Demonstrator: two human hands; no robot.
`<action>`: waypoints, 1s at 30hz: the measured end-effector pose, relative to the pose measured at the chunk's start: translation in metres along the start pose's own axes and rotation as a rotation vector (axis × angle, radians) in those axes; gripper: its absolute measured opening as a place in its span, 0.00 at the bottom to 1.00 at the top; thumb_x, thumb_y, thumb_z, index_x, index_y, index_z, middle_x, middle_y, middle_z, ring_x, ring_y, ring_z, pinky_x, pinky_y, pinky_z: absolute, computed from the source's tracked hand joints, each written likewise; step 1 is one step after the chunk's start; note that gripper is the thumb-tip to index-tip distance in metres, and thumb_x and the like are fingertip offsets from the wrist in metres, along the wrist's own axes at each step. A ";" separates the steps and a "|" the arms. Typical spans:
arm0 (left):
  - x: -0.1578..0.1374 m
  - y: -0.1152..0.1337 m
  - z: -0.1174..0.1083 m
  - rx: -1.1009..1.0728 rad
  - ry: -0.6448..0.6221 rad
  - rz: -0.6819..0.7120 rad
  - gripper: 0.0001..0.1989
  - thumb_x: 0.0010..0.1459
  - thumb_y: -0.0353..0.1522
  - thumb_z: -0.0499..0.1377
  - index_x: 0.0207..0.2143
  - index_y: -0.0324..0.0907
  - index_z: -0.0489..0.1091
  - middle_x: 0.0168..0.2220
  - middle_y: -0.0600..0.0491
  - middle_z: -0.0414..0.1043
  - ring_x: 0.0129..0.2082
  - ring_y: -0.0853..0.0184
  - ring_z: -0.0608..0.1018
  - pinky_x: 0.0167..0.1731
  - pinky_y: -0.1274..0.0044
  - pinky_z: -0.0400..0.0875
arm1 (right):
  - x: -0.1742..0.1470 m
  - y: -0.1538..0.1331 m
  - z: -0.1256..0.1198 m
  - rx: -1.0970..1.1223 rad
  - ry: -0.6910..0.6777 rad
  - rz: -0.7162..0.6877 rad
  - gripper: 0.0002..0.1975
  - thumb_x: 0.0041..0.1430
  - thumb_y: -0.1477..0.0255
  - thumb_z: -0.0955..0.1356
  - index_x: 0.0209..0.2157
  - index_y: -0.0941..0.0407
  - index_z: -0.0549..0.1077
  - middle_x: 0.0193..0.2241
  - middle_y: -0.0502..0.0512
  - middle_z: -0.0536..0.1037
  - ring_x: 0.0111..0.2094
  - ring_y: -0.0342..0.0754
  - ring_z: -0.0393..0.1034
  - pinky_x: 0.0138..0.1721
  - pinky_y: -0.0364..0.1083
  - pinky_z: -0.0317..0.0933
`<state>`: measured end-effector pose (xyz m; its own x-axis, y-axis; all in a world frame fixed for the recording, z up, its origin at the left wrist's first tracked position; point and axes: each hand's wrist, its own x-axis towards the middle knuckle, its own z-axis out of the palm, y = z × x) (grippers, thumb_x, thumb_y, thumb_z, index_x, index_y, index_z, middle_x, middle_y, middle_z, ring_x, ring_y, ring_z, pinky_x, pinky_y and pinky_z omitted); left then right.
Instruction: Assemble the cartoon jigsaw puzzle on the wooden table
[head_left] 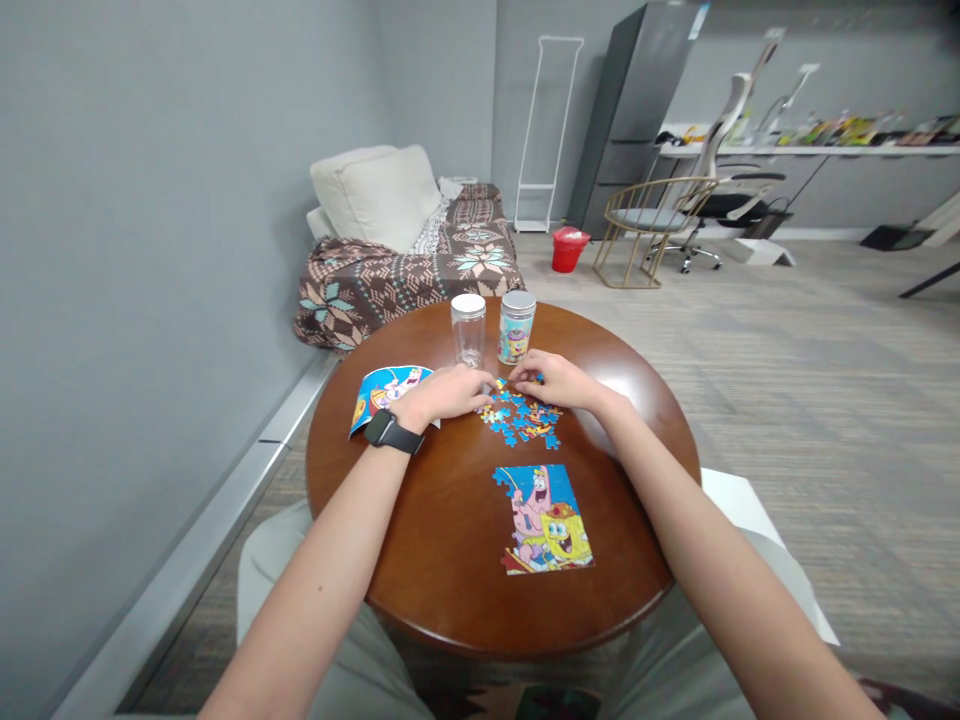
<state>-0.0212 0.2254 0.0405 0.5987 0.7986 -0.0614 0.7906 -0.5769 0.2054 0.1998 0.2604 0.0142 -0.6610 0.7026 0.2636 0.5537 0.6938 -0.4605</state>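
Note:
A loose pile of blue and multicoloured jigsaw pieces (517, 418) lies on the round wooden table. My left hand (454, 392), wearing a black watch (393, 431), reaches in from the pile's left, fingers stretched out and slightly bent. From the right, my right hand (553, 381) bends over the pile's far edge with its fingers apart, fingertips down among the pieces. Between the two hands a small yellow-and-blue piece (500, 384) shows. Nearer to me lies a partly joined jigsaw (546, 520) with a pink starfish and a yellow sponge character; its left edge is ragged.
A clear jar (469, 332) with a white lid and a printed jar (517, 328) stand behind the pile. A curled picture sheet (386, 392) lies at the table's left. Beyond the table (442, 540) are a covered sofa (409, 260), a red bin (568, 250) and chairs.

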 end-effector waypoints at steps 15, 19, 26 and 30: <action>-0.006 -0.008 -0.007 -0.058 -0.035 -0.042 0.20 0.52 0.44 0.63 0.45 0.46 0.73 0.38 0.53 0.78 0.37 0.63 0.78 0.31 0.78 0.63 | -0.006 0.007 -0.012 -0.014 -0.109 -0.005 0.12 0.50 0.74 0.71 0.39 0.57 0.78 0.37 0.56 0.77 0.37 0.48 0.71 0.41 0.45 0.65; -0.004 -0.002 -0.006 -0.028 -0.028 -0.029 0.18 0.56 0.45 0.59 0.45 0.46 0.72 0.40 0.52 0.77 0.38 0.64 0.78 0.32 0.79 0.64 | -0.006 0.003 -0.010 0.021 -0.099 -0.003 0.11 0.53 0.71 0.70 0.39 0.57 0.77 0.37 0.56 0.76 0.36 0.47 0.71 0.40 0.45 0.65; 0.001 0.010 0.004 0.040 -0.024 0.038 0.21 0.58 0.48 0.56 0.49 0.47 0.69 0.40 0.51 0.77 0.39 0.61 0.79 0.34 0.77 0.66 | -0.005 0.004 -0.005 0.043 -0.110 -0.030 0.15 0.49 0.68 0.73 0.40 0.56 0.77 0.37 0.55 0.76 0.38 0.47 0.71 0.41 0.46 0.65; 0.001 0.011 0.005 0.045 -0.017 0.031 0.22 0.59 0.48 0.55 0.50 0.48 0.68 0.40 0.51 0.77 0.40 0.60 0.79 0.36 0.76 0.67 | -0.005 0.004 -0.008 0.017 -0.103 -0.026 0.13 0.50 0.73 0.72 0.40 0.57 0.77 0.38 0.56 0.77 0.40 0.49 0.71 0.43 0.47 0.65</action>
<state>-0.0114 0.2189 0.0374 0.6249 0.7773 -0.0721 0.7762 -0.6089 0.1636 0.2101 0.2610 0.0178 -0.7242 0.6638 0.1870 0.5277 0.7080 -0.4694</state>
